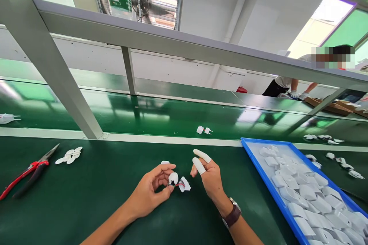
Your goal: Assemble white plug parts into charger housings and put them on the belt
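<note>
My left hand [153, 191] pinches a small rounded white plastic piece [173, 178] between thumb and fingers. Red and dark wires join it to an open white housing piece [184, 185] just to its right, above the green tabletop. My right hand [209, 174] is held a little to the right of these pieces, touching neither. Its fingers are stretched out with nothing in them, and two wear white finger cots. A watch is strapped round the right wrist. Behind the left fingertips lies another white part [165, 162], partly hidden.
Long-nose pliers [36, 168] and several flat white pieces [69, 155] lie at left. A blue-rimmed tray [268, 193] of white housings stands at right. Beyond the ledge, the green conveyor [161, 116] carries plug parts [204, 130]. A metal frame crosses above; a person works far right.
</note>
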`<state>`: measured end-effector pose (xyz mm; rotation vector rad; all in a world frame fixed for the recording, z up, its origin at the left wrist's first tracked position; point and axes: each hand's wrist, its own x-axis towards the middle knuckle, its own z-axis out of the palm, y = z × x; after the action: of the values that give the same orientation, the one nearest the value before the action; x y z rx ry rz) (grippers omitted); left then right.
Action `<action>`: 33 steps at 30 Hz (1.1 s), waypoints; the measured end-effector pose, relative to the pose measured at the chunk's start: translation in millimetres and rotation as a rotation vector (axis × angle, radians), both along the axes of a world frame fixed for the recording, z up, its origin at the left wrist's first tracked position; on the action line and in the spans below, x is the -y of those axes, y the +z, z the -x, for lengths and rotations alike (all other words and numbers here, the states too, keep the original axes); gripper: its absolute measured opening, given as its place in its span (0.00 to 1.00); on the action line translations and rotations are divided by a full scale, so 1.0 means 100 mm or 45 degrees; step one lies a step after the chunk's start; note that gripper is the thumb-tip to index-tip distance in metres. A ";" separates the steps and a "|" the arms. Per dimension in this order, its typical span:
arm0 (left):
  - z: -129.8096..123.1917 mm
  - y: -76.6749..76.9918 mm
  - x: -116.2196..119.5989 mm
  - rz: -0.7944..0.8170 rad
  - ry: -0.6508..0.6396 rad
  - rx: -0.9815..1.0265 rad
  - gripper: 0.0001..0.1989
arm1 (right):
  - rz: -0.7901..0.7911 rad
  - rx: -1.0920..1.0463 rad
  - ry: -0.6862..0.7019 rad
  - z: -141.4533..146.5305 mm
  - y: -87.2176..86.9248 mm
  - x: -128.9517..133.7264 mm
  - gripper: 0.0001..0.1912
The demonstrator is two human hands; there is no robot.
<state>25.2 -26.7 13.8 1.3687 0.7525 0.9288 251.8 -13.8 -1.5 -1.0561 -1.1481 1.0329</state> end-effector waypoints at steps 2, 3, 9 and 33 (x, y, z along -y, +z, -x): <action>0.00 0.00 0.00 0.006 0.010 -0.003 0.23 | -0.110 -0.009 0.022 0.00 -0.02 -0.03 0.34; 0.00 0.01 0.00 0.006 0.013 -0.002 0.23 | -0.145 -0.007 0.036 0.00 -0.03 -0.04 0.37; 0.01 -0.01 -0.01 0.005 0.015 -0.012 0.23 | -0.137 0.000 0.048 -0.02 -0.10 -0.05 0.33; 0.02 -0.19 -0.10 -0.710 0.416 -0.528 0.34 | -0.217 0.321 0.233 0.12 -0.10 0.13 0.20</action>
<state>23.5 -16.7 -4.9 2.0060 1.1059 1.1818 240.2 -27.2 -11.9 -0.9770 -1.5333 0.9413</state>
